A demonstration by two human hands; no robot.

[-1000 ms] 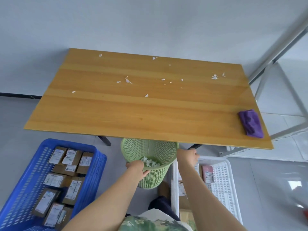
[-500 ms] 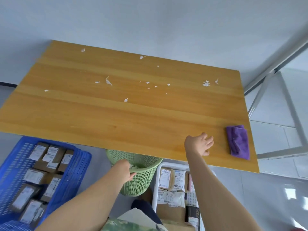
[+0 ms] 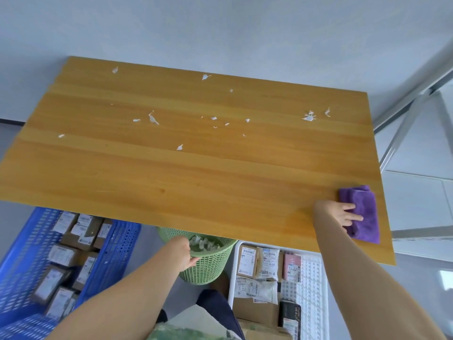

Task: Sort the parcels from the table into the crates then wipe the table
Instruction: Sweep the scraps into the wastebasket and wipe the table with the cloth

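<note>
Sorting done, we judged: parcels (image 3: pixel 247 262) in blue crate (image 3: pixel 117 241) & white crate (image 3: pixel 315 278), near side. Wiping left; scraps (image 3: pixel 153 117) on table (image 3: pixel 196 180). Our right hand (image 3: pixel 340 213) pressed purple cloth (image 3: pixel 365 212), fingers straight, near-right; left hand (image 3: pixel 183 252) gripped wastebasket (image 3: pixel 210 266) rim.

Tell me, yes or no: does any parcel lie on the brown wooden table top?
No, the brown wooden table bears only white paper scraps and the folded purple cloth that the right hand touches.
</note>
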